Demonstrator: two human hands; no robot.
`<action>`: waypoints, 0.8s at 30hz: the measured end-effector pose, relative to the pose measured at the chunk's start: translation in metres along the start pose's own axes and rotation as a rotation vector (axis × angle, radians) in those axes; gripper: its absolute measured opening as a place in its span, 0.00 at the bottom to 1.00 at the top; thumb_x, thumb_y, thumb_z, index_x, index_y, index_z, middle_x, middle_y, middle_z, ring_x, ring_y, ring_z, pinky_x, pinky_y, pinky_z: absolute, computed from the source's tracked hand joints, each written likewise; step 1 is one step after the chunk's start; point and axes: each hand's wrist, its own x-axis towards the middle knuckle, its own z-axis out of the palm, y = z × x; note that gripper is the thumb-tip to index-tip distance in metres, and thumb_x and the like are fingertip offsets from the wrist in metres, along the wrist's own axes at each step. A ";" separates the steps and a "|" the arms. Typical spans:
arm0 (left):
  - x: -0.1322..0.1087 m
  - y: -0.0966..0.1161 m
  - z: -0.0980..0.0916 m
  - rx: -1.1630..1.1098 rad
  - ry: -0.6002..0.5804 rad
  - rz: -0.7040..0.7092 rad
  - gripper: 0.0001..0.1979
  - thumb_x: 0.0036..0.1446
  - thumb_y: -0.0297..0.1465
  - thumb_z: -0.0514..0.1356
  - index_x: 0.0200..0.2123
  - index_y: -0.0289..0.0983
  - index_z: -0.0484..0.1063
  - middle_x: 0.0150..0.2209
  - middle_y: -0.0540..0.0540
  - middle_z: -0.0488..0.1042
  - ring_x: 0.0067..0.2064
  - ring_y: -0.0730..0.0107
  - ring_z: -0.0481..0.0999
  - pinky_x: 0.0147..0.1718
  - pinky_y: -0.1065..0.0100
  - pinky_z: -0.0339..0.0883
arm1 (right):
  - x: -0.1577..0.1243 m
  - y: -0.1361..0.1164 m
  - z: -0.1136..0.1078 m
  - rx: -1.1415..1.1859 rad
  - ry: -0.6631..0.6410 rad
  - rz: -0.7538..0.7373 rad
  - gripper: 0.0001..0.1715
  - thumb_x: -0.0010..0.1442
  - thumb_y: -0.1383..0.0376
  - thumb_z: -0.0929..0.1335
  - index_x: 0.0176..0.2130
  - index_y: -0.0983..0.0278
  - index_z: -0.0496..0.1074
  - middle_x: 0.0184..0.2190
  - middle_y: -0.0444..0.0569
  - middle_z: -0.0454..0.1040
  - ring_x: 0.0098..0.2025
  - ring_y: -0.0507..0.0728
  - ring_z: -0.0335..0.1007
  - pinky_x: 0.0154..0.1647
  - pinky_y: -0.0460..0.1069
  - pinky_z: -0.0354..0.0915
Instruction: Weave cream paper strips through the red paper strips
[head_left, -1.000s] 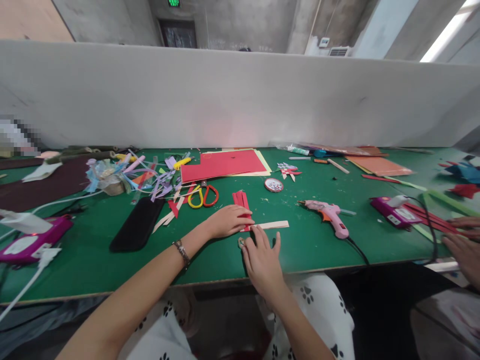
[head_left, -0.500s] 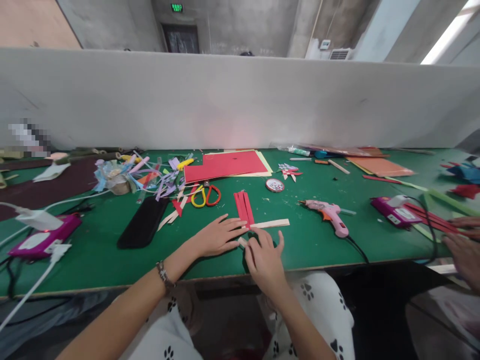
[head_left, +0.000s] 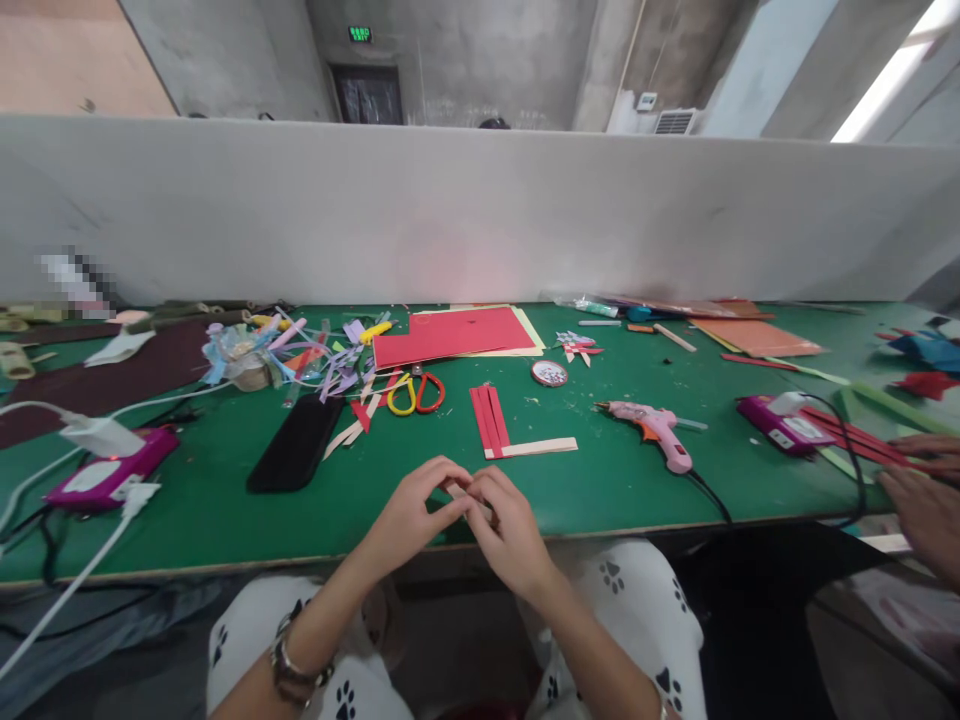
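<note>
Close to the table's front edge, my left hand (head_left: pixel 421 508) and my right hand (head_left: pixel 504 520) meet, fingertips together. Both are closed on a short pale paper strip (head_left: pixel 480 503), partly hidden by the fingers. Just beyond them, red paper strips (head_left: pixel 489 420) lie side by side on the green table. A cream paper strip (head_left: pixel 540 446) runs right from their lower end, forming an L. To the right rests a pink glue gun (head_left: pixel 660 428). Scissors (head_left: pixel 416 392) with one yellow and one red handle lie to the left.
A black phone-like slab (head_left: pixel 296 443) lies left, beside a purple power strip (head_left: pixel 116 470). Red paper sheets (head_left: pixel 457 335) are at the back, near a small round dish (head_left: pixel 549 373). Another purple power strip (head_left: pixel 784 425) and another person's hands (head_left: pixel 926 505) are at right.
Both hands have drawn back from the red strips toward the table edge and come together, lifting the short pale strip. The red and cream strips stay on the table, now uncovered.
</note>
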 end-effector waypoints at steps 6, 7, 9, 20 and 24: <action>-0.001 -0.008 -0.019 0.007 0.047 -0.050 0.12 0.54 0.38 0.51 0.29 0.36 0.68 0.28 0.49 0.71 0.31 0.71 0.70 0.31 0.71 0.65 | 0.006 -0.003 -0.002 0.264 -0.141 0.184 0.11 0.55 0.63 0.58 0.23 0.64 0.59 0.16 0.38 0.57 0.19 0.47 0.54 0.20 0.42 0.53; -0.002 -0.012 -0.027 0.021 0.065 -0.059 0.13 0.54 0.38 0.50 0.30 0.36 0.68 0.29 0.48 0.71 0.31 0.71 0.70 0.31 0.71 0.66 | 0.006 -0.004 -0.004 0.302 -0.165 0.215 0.11 0.55 0.63 0.58 0.23 0.64 0.59 0.15 0.38 0.57 0.18 0.46 0.53 0.19 0.41 0.52; -0.005 -0.023 -0.046 0.087 0.111 -0.095 0.14 0.52 0.40 0.51 0.33 0.37 0.69 0.32 0.47 0.73 0.33 0.70 0.71 0.33 0.70 0.67 | 0.007 -0.003 -0.007 0.357 -0.185 0.248 0.11 0.55 0.64 0.57 0.24 0.64 0.60 0.15 0.38 0.58 0.18 0.46 0.54 0.19 0.41 0.53; -0.052 -0.093 -0.154 0.579 0.018 -0.806 0.29 0.52 0.39 0.48 0.54 0.27 0.55 0.59 0.36 0.52 0.59 0.56 0.50 0.55 0.59 0.46 | 0.005 0.012 -0.018 0.384 -0.194 0.316 0.11 0.53 0.62 0.59 0.23 0.64 0.60 0.18 0.40 0.59 0.21 0.47 0.57 0.21 0.42 0.55; -0.050 -0.087 -0.147 0.645 -0.053 -0.868 0.28 0.56 0.36 0.43 0.58 0.27 0.47 0.61 0.37 0.46 0.61 0.57 0.45 0.55 0.53 0.40 | 0.005 0.012 -0.018 0.374 -0.203 0.330 0.11 0.54 0.61 0.59 0.23 0.64 0.60 0.18 0.40 0.59 0.21 0.47 0.56 0.21 0.42 0.55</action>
